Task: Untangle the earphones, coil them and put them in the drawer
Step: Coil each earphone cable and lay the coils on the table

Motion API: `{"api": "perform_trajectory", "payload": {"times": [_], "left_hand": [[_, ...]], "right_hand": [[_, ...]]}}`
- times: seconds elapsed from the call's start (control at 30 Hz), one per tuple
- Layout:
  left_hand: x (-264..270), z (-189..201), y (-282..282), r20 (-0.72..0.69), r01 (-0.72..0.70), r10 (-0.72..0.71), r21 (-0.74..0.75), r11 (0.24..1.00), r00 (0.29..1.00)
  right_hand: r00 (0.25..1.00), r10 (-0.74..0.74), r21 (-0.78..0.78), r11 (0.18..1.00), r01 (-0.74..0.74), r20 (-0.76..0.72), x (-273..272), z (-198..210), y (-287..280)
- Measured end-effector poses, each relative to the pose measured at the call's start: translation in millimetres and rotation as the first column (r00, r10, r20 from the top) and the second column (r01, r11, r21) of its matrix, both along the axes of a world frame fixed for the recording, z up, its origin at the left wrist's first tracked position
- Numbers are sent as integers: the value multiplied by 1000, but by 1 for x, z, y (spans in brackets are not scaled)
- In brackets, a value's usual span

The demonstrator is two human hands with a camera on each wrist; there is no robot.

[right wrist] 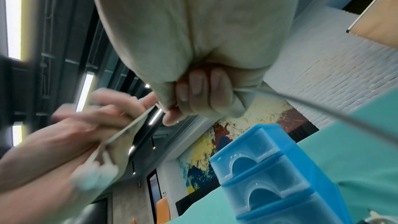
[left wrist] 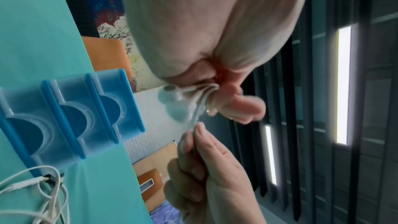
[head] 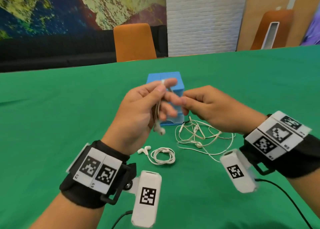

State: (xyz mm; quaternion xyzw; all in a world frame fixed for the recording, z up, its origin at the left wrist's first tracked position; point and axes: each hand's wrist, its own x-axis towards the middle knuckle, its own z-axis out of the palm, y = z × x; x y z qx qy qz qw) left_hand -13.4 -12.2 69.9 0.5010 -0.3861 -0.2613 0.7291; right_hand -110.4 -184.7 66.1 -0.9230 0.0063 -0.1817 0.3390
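Note:
My left hand is raised above the table and grips a pair of white earphones, with the cord looped over its fingers. The two earbuds dangle below the palm. My right hand is close beside the left and pinches the same cord, which trails off to the right. The blue drawer unit stands just behind both hands, its three drawers pushed in. It is partly hidden by the fingers.
A coiled pair of white earphones lies on the green table in front of me. To its right is a tangled heap of white earphone cords. An orange chair stands beyond the far edge.

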Motion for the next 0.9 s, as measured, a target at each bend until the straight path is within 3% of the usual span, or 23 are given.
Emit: {"api": "perform_trajectory", "payload": {"times": [0.07,0.13,0.23,0.33,0.4,0.57,0.67,0.8,0.9], "left_hand": [[2,1,0,-112,-77,67,-88,993,992],[4,1,1,-125,-135,121,-108,985,985],[3,-3,2,135,-165,162,15,986,978],[3,-7,7,454,-217,135,132,967,881],[2,-9,12,506,-201,103,143,969,856],[-6,-7,12,420,-29,-44,165,986,906],[-10,-1,9,323,46,-63,59,997,944],[-10,7,7,145,-25,41,-110,994,989],[-8,6,4,95,-109,125,-160,981,988]], "right_hand": [[1000,17,-87,996,-16,9,-3,-6,14],[996,90,-158,983,-91,-14,-9,-4,31],[983,167,-216,960,-179,-73,-18,11,47],[984,177,-199,963,-180,-31,-22,34,41],[988,150,-222,965,-142,19,-23,46,32],[990,-36,-166,984,59,139,-19,56,0],[990,-55,-103,992,68,128,-15,42,-4],[1000,22,-59,998,-22,1,-15,17,8],[995,68,-85,994,-74,-75,-16,8,19]]}}
